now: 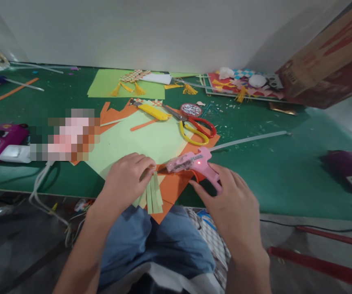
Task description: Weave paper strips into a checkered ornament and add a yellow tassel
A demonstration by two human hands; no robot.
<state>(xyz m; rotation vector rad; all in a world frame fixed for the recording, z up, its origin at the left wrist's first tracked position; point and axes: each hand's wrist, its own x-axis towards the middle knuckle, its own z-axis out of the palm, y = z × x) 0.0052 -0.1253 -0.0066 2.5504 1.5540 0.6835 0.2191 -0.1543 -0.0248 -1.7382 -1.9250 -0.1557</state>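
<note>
My left hand (129, 177) pinches the upper end of several light green paper strips (155, 194), which fan out downward over the table's front edge. In my right hand (232, 196) is a pink hot glue gun (204, 165) with a lit red light, gripped by its handle. The gun's nozzle points left, close to my left fingertips; whether it touches the strips is hard to see. A long translucent glue stick (252, 139) sticks out of its back. Under both hands lie orange paper (176, 190) and a pale green sheet (139, 139).
Beyond my hands lie red-and-yellow scissors (204, 127), a yellow utility knife (153, 111) and a round dish of small bits (191, 109). Woven paper pieces with yellow tassels (136, 77) lie farther back. Left stands a purple power strip (3, 141) with white cables (39, 181); right, a paper bag (325, 61).
</note>
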